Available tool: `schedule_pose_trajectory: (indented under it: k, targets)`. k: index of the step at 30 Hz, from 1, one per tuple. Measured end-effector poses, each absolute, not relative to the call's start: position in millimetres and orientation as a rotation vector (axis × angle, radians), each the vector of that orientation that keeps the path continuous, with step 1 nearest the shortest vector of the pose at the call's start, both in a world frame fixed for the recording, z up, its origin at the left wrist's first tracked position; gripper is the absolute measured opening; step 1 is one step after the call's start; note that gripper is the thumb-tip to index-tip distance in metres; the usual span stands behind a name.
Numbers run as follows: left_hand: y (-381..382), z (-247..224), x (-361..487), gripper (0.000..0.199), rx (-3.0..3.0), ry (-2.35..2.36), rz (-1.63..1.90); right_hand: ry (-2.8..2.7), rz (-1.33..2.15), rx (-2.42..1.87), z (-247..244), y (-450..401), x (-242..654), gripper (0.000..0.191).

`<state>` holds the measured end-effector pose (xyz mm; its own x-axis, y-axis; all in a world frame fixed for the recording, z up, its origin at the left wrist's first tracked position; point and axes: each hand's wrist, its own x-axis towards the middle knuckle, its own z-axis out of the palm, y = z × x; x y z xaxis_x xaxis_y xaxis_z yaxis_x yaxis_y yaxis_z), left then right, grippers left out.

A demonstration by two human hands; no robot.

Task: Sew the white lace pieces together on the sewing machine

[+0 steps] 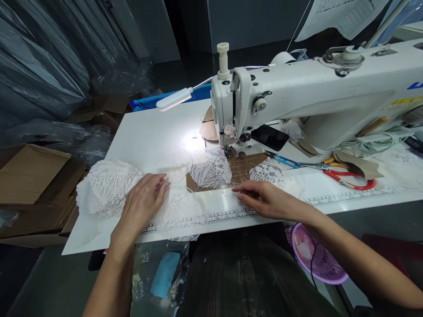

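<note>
My left hand (145,198) lies on the table between a bundled pile of white lace (112,187) and a flat lace piece (180,204); its fingers rest on the flat lace, slightly bent. To the right, my right hand (261,198) hovers at or just touches the front edge of a brown plate (241,169), with thumb and fingers apart and nothing visible in them. A scalloped lace piece (211,169) sits on the plate, reaching under the presser foot (229,151) of a white sewing machine (297,86). Another lace piece (267,171) lies beyond my right fingers.
Blue snips (287,160) and red-handled scissors (350,178) lie right of the needle area, near a black phone (271,137). A printed ruler (231,216) runs along the table's front edge. A lamp (174,99) lights the work. Cardboard boxes (33,171) stand left; a purple basket (319,255) is below.
</note>
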<state>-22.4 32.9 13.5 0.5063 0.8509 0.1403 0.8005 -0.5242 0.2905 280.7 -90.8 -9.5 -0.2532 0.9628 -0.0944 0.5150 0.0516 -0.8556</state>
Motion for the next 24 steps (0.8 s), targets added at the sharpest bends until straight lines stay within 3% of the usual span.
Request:
schedule_pose_trajectory:
  k: [6, 13, 24]
  targets:
    - [40, 21, 23, 0.026, 2.912, 1.048, 0.550, -2.015, 0.498, -1.556, -20, -68, 300, 0.030]
    - [53, -9, 82, 0.019, 3.049, 0.279, 0.464, -2.168, 0.382, -1.446, -36, -34, 316, 0.037]
    - [64, -36, 93, 0.021, 3.023, 0.175, 0.571, -2.279, 0.227, -1.479, -52, -18, 312, 0.042]
